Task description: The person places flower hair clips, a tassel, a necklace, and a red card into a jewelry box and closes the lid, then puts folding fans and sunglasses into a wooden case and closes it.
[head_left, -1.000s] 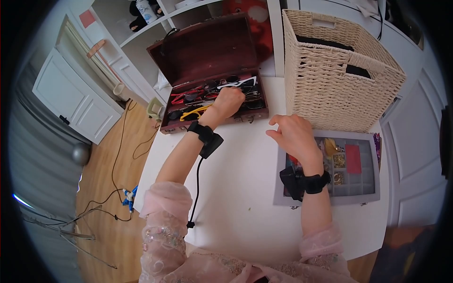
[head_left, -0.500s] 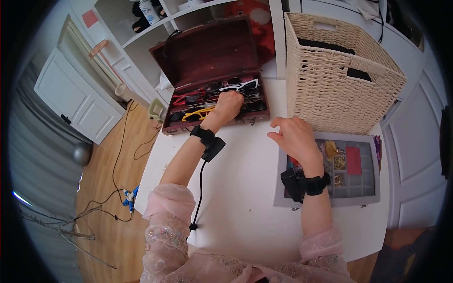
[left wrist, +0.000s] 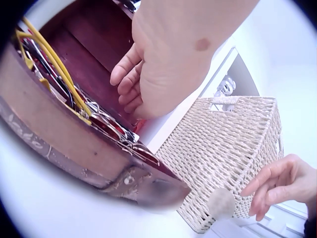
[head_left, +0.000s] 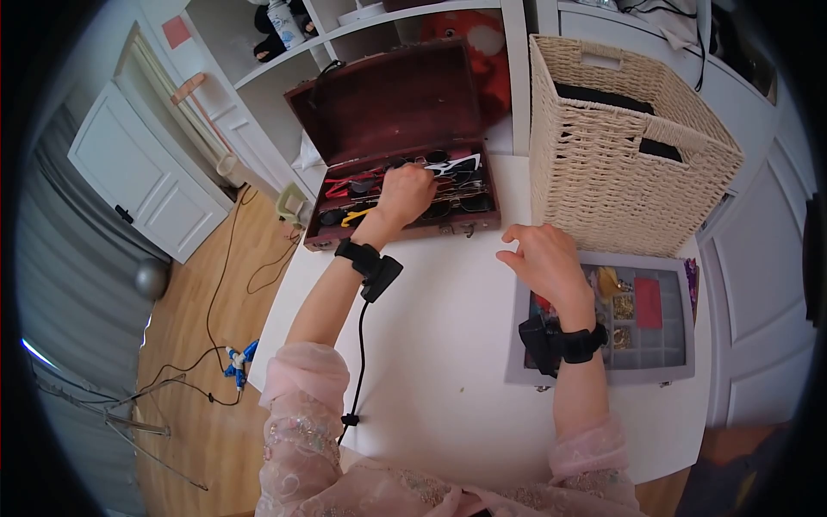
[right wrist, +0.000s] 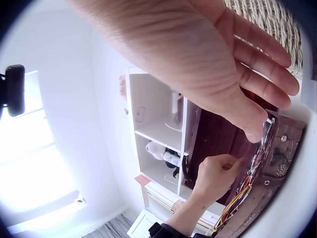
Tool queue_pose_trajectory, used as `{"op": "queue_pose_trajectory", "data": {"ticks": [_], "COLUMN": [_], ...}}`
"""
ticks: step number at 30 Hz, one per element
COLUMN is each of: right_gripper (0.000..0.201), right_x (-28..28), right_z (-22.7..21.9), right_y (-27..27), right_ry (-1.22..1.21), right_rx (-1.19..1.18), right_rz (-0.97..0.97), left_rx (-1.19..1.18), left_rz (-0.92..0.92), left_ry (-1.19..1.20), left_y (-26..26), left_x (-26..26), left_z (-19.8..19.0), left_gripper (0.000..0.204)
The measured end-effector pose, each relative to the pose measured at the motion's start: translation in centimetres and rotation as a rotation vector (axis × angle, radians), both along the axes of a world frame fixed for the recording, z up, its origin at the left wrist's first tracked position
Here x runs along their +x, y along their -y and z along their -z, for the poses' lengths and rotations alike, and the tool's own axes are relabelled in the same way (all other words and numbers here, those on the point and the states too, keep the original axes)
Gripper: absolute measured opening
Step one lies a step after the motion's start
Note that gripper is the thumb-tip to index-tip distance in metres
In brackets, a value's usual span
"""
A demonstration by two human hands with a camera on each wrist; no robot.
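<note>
My left hand [head_left: 407, 194] hovers over an open dark red suitcase-like case [head_left: 431, 229], its fingers loosely curled. Nothing shows between those fingers in the left wrist view, though the thumb is hidden there. Several pairs of glasses fill the case: yellow-framed glasses [head_left: 356, 215] partly under the hand, red-framed glasses [head_left: 338, 187] at the left, white-framed glasses [head_left: 461, 164] at the back right and dark sunglasses [head_left: 474, 203] at the front right. My right hand [head_left: 547, 263] hangs relaxed and holds nothing, partly over a grey compartment box [head_left: 603, 376].
A tall woven basket [head_left: 620, 185] stands behind the compartment box, which contains small jewellery and a pink card [head_left: 648, 303]. White shelves [head_left: 413, 24] rise behind the case's raised lid [head_left: 396, 103]. A black cable [head_left: 359, 362] runs from the left wrist across the white table [head_left: 431, 345].
My left hand has shifted left and slightly back over the case, covering more of the yellow-framed glasses and uncovering the sunglasses at right. The right hand keeps its pose. The head view tilted slightly.
</note>
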State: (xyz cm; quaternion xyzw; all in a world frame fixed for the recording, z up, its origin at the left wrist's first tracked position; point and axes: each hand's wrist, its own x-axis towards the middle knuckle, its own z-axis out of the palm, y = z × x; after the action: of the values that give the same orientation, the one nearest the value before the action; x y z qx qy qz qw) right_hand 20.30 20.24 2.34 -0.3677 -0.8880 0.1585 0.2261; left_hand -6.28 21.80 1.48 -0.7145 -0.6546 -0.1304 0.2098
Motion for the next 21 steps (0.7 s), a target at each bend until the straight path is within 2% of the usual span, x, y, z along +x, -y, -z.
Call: {"op": "queue_pose_trajectory", "data": {"ticks": [7,9,14,19,21], "right_gripper": [0.024,0.024,0.024,0.023,0.023], "right_x": [0.0,-0.1,0.1,0.0,-0.1], "right_z": [-0.3,0.0,0.3,0.0,-0.2], "right_y": [0.2,0.1,-0.1,0.1,0.2], "right_ry": [-0.009,-0.005,-0.004,0.017,0.027], "right_rx": [-0.012,0.011,0.073,0.011,0.011], "right_rz": [0.004,0.001,-0.004,0.008,0.009], "left_rx": [0.137,0.242,0.261,0.29,0.429], "left_rz": [-0.084,-0.138,-0.26,-0.263,-0.198], "left_ry": [0.134,0.15,0.24,0.281,0.189], "left_y": [0.2,0.2,-0.5,-1.6,-2.6], "left_x": [-3.6,-4.4,-8.1,-10.2,-10.1], "left_z": [-2.3,-2.9,-3.6,-4.9,-6.7], "left_gripper": [0.017,0.016,0.019,0.025,0.028]}}
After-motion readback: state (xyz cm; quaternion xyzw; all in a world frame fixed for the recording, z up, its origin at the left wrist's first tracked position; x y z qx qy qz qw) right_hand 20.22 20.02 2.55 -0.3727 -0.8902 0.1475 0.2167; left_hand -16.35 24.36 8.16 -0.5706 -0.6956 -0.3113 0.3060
